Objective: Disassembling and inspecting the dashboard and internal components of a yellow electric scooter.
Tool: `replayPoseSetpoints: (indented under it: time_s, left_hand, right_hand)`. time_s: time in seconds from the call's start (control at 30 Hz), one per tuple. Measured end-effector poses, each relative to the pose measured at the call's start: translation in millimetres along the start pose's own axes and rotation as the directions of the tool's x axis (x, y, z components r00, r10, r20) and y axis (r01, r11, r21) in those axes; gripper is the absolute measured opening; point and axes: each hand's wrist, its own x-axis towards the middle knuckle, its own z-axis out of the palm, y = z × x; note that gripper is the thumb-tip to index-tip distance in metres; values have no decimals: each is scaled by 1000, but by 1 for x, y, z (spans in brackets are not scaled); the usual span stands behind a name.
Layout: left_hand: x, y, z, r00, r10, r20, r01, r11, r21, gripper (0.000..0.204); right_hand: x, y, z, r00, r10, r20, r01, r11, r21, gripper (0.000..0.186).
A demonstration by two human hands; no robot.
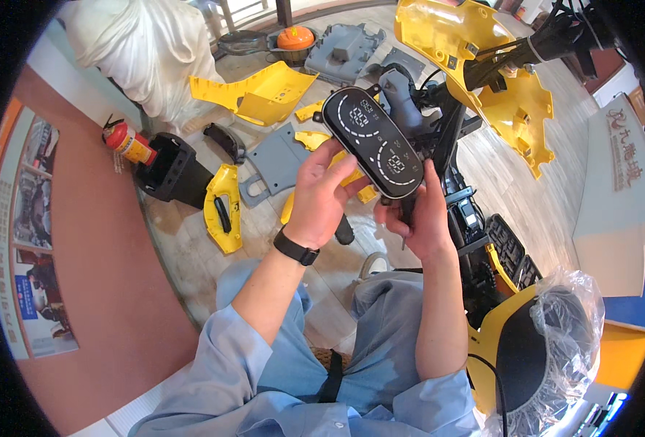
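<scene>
A black instrument cluster [375, 144] with a glossy face and white dial markings is tilted in front of me, held off the floor. My left hand [322, 195] grips its lower left edge, thumb on the near side; a black band circles that wrist. At the lower right end, my right hand [426, 218] is closed on the cluster, its thumb along the edge. A slim dark piece [408, 211] shows by the right fingers, too partly hidden to name. Behind the cluster lies the stripped front of a scooter, with yellow body panels [446, 44] around the steering column.
On the wood-look floor lie a yellow panel [260, 93], a grey plastic panel [279, 164], a smaller yellow cover [223, 211] and a black plastic housing [169, 169]. A fire extinguisher [129, 143] stands left. A plastic-wrapped seat [548, 342] is at my right; a black tool case [513, 251] lies beyond.
</scene>
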Motion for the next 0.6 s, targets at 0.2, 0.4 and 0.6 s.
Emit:
replayPoseSetpoints:
  time_s: [0.2,0.4,0.6]
  left_hand:
    - [2,9,-16,988,-105,113,123,979,-163,40]
    - [3,8,-11,998,-61,27,66,974,-218,39]
    - [5,13,-15,997,-36,74,54,966,-253,37]
  right_hand:
    - [-5,9,11,977,87,194,-38,968,-247,62]
    - [0,12,1,991,-84,106,98,986,-135,61]
    - [6,15,-5,981,-194,24,195,975,-104,49]
